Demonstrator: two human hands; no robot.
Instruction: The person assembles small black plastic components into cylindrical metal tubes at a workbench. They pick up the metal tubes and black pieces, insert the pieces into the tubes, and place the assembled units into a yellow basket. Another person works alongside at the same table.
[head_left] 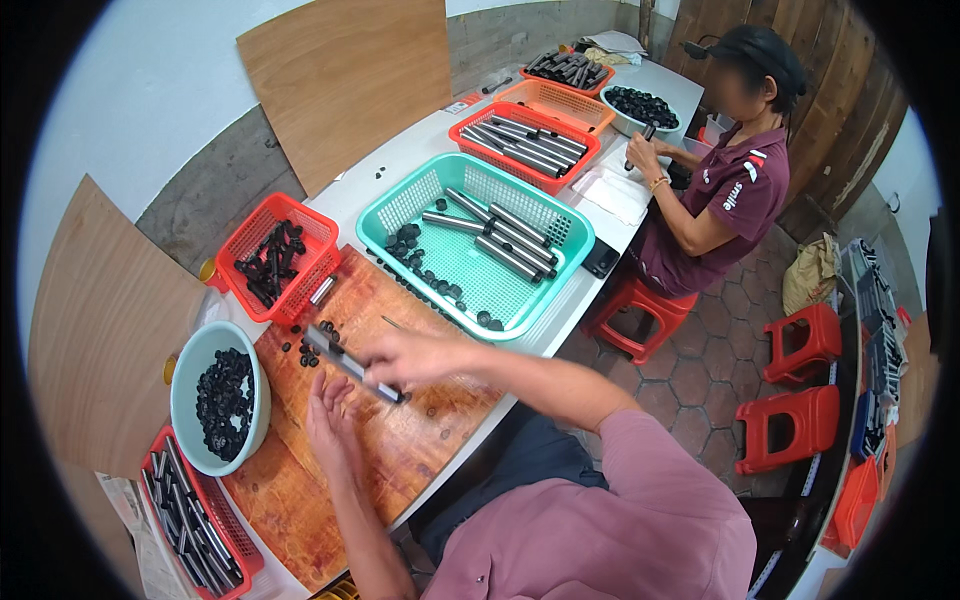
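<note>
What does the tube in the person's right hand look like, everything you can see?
The tube is straight, slim and silver-grey, like metal, with a black piece at its lower-right end. It looks a bit blurred. The right hand holds it toward that end, slanting above the stained wooden board. The left hand is open close by; I can't tell whether it touches.
</note>
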